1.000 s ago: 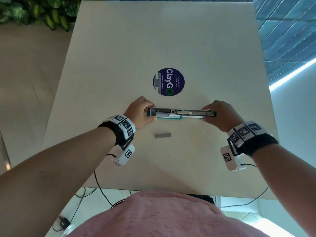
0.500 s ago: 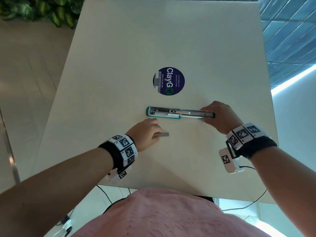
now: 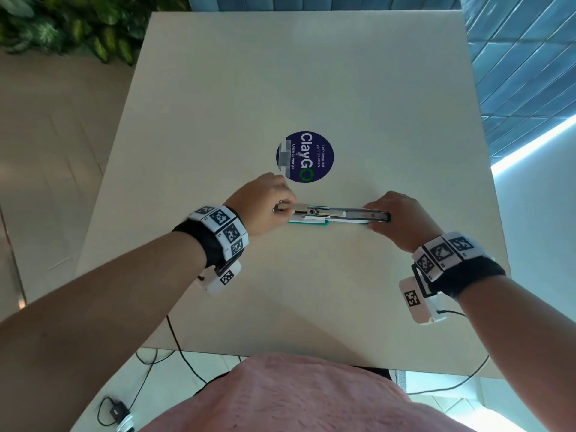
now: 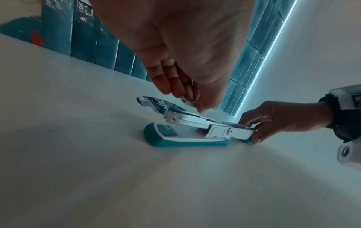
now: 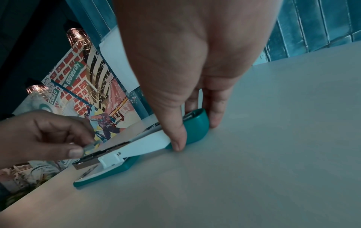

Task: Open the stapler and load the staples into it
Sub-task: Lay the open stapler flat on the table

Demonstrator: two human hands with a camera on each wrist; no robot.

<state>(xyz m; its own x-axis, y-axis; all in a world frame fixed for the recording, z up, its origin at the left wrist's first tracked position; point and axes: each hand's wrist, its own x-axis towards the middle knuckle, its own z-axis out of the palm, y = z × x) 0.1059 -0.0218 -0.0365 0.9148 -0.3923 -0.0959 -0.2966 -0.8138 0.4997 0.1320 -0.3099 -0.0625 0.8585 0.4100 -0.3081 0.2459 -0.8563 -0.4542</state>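
Beige table (image 3: 311, 73): stapler (image 3: 336, 215) opened flat between hands. Right hand (image 3: 402, 219) grips its lid end, fingers curled round. Left hand (image 3: 265, 204) pinches staples (image 4: 188, 102) just above magazine.

Teal-and-white stapler (image 3: 314, 220) (chequered black-and-white wristbands (image 3: 225, 232)) on a beige table (image 3: 311, 73).

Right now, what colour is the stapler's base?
Teal, with a white upper face. The stapler's base shows best in the left wrist view.
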